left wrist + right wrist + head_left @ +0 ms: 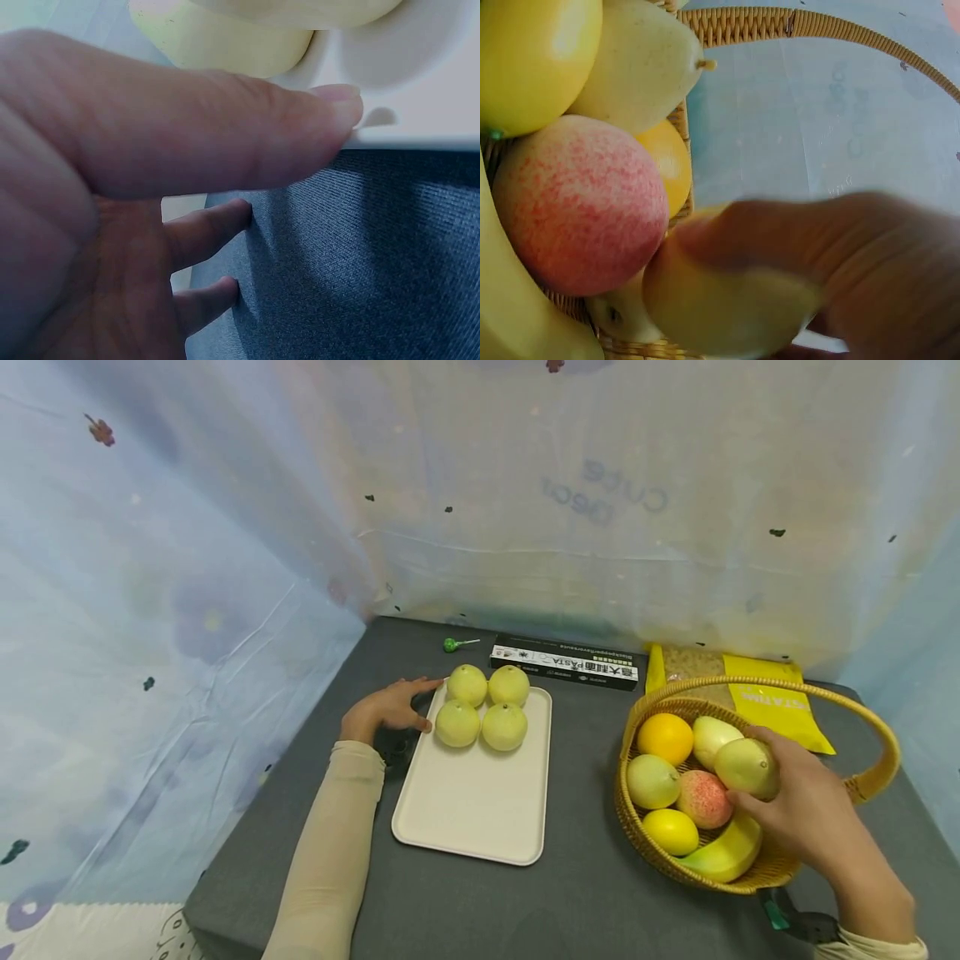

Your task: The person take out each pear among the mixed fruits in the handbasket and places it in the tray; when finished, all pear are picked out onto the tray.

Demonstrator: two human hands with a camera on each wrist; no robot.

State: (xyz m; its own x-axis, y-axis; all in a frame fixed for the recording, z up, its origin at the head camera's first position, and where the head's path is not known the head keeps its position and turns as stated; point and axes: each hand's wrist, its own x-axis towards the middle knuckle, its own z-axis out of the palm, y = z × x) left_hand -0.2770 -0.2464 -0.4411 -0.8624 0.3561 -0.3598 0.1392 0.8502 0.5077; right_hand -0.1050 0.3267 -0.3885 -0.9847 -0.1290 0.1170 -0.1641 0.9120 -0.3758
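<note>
the dark grey cloth-covered table (592, 885) spreads under the fingers of the left hand (390, 706) and the right hand (810, 802). the golden-brown woven wicker basket with a tall arched handle (630, 818) stands below the right fingers. the off-white rectangular tray with rounded corners (472, 810) lies just right of the left fingers, the left thumb at its raised edge. the bright yellow plastic bag (772, 702) lies beyond the right fingers; the long black-and-white pasta box (564, 662) lies beyond the left fingers and to their right.

the left fingers are spread wide, thumb well apart. the right thumb and fingers are curled round a smooth, pale green round fruit (744, 767), at the basket; whether it touches its neighbours i cannot tell.

a curved yellow banana (727, 852) lies in the basket, nearer the person than the right fingertips. four round pale green fruits (504, 727) sit two by two on the tray, right of the left fingers. left of the right fingers, in the basket, are a pinkish-red speckled peach (705, 799), a round orange (665, 739) and a glossy yellow lemon (670, 832). smallest, a green-headed lollipop with a thin pale stick (451, 645) lies beyond the left fingertips.
</note>
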